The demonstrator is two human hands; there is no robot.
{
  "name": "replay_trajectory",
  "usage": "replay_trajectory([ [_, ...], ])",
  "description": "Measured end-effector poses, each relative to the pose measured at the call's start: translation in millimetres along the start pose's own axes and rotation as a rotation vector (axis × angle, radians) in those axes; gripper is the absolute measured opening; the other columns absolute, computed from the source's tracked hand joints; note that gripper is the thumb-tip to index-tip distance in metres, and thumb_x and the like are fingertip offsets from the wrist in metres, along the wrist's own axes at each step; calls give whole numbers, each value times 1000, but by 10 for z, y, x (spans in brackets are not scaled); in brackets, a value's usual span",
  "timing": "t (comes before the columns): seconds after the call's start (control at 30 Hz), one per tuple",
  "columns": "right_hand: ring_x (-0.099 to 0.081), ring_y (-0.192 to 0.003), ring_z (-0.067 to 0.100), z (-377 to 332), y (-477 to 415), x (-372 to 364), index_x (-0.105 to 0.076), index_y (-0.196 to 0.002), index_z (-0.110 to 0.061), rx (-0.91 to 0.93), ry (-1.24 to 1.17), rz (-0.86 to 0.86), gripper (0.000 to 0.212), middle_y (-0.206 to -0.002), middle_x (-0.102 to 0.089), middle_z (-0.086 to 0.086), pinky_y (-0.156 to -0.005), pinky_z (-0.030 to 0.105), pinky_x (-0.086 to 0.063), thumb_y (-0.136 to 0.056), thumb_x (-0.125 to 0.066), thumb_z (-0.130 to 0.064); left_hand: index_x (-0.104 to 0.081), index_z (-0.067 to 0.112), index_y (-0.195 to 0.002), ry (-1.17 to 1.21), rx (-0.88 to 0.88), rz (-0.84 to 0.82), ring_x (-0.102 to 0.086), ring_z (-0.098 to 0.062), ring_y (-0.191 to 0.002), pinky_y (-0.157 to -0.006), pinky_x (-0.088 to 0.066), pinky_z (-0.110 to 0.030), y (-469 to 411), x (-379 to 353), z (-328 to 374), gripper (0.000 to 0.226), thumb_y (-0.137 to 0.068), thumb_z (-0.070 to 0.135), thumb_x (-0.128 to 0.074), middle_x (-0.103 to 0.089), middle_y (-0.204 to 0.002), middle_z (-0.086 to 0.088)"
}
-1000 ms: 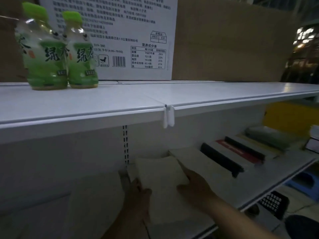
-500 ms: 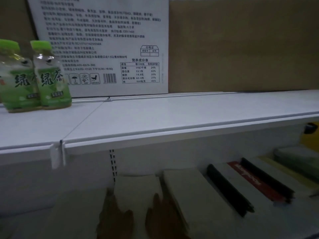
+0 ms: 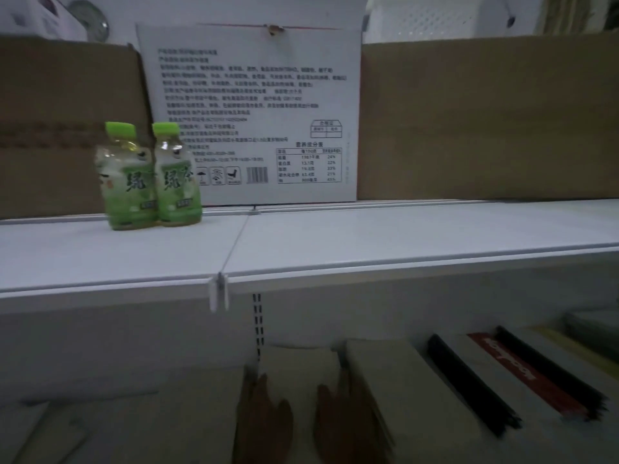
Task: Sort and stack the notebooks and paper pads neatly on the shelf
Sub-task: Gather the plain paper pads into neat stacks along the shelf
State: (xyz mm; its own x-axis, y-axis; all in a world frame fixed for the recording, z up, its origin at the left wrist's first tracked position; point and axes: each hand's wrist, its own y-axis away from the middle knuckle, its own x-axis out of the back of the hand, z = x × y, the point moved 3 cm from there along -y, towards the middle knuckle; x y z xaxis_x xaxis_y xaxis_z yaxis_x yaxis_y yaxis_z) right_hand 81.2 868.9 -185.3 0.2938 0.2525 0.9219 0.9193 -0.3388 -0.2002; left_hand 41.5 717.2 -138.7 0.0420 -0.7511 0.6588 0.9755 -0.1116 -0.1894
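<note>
On the dim lower shelf [image 3: 117, 426] a small pale paper pad [image 3: 299, 366] lies flat. My left hand [image 3: 264, 420] rests at its left edge and my right hand [image 3: 345, 416] at its right edge, fingers pointing to the back. Both hands seem to grip the pad by its sides. Right of it lies a larger pale pad [image 3: 398, 383], then a notebook with a black spine [image 3: 469, 383], and a red-and-black notebook [image 3: 529, 373]. The lower parts of both hands are cut off by the frame.
The white upper shelf [image 3: 368, 239] carries two green tea bottles [image 3: 150, 179], a white printed carton [image 3: 251, 112] and brown cartons [image 3: 485, 118]. A shelf upright with slots [image 3: 257, 316] stands behind the pads. More stationery [image 3: 593, 326] lies at far right.
The view has tilted up and shifted, so the hands sit lower in the frame. The small pad now lies farther back on the lower shelf, with both hands still at its sides.
</note>
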Motion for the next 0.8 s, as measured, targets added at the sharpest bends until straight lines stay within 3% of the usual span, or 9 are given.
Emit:
replay_trajectory([
  [0.07, -67, -87, 39, 37, 50, -50, -74, -86, -15, 90, 118, 41, 42, -103, -71, 16, -79, 53, -53, -93, -34, -26, -24, 23, -147, -149, -86, -113, -24, -23, -142, -114, -19, -27, 166, 222, 103, 62, -91, 35, -48, -22, -155, -8],
  [0.13, -65, -69, 35, -44, 108, 107, -65, -72, -11, 127, 346, 118, 40, -75, -68, 16, -84, 56, -50, -90, -29, -13, -16, 28, -148, -383, -237, -212, -10, -14, -146, -113, -14, -19, 292, 580, 12, 56, -98, 34, -40, -12, -157, 2],
  [0.17, -64, -69, 30, -219, 162, 351, -63, -72, -13, 114, 433, 54, 39, -69, -67, 16, -114, 57, -18, -87, -27, -10, -17, 30, -148, -492, -349, -238, -3, -12, -147, -113, -12, -19, 356, 813, -92, 54, -98, 36, -37, -7, -157, 5],
  [0.23, -62, -98, 26, -721, 193, 665, -61, -97, -20, 51, 466, -99, 33, -99, -67, 14, -106, 36, 32, -88, -30, -14, -21, 29, -148, -627, -396, -296, 6, -13, -147, -116, -6, -21, 473, 1304, -452, 53, -98, 39, -35, 0, -159, 6],
  [0.3, -47, -124, 25, -1250, 207, 740, -50, -125, -19, 89, 408, -155, 35, -132, -52, 8, -116, 39, -14, -93, -36, -22, -22, 26, -148, -658, -330, -297, 4, -16, -147, -117, -5, -24, 476, 1837, -905, 53, -99, 38, -35, -2, -160, 3],
  [0.37, -42, -129, 25, -1910, 299, 649, -43, -135, -18, 171, 393, -203, 42, -139, -45, 7, -108, 34, -33, -93, -39, -24, -24, 23, -148, -659, -207, -262, -2, -18, -147, -118, -11, -28, 468, 2466, -1390, 52, -99, 38, -35, -8, -160, 0],
  [0.57, -35, -135, 26, -3776, 936, -196, -33, -144, -20, 500, 236, -502, 49, -151, -30, 7, -109, 31, -33, -96, -41, -25, -31, 17, -145, -617, 97, -167, -19, -24, -143, -113, -25, -30, 788, 3854, -2788, 52, -98, 38, -35, -21, -156, -6],
  [0.67, -49, -116, 32, -4322, 1148, -607, -48, -126, -13, 629, 283, -525, 37, -132, -47, 15, -90, 34, -44, -89, -45, -17, -36, 20, -143, -537, 179, -171, -33, -25, -136, -110, -32, -31, 935, 4240, -3233, 49, -97, 38, -39, -24, -155, -7],
  [0.8, -48, -112, 32, -4751, 1191, -868, -51, -119, -10, 745, 246, -397, 32, -125, -47, 16, -85, 34, -41, -88, -43, -18, -35, 23, -143, -449, 214, -158, -21, -21, -143, -113, -25, -31, 946, 4486, -3594, 46, -99, 36, -38, -17, -158, -3],
])
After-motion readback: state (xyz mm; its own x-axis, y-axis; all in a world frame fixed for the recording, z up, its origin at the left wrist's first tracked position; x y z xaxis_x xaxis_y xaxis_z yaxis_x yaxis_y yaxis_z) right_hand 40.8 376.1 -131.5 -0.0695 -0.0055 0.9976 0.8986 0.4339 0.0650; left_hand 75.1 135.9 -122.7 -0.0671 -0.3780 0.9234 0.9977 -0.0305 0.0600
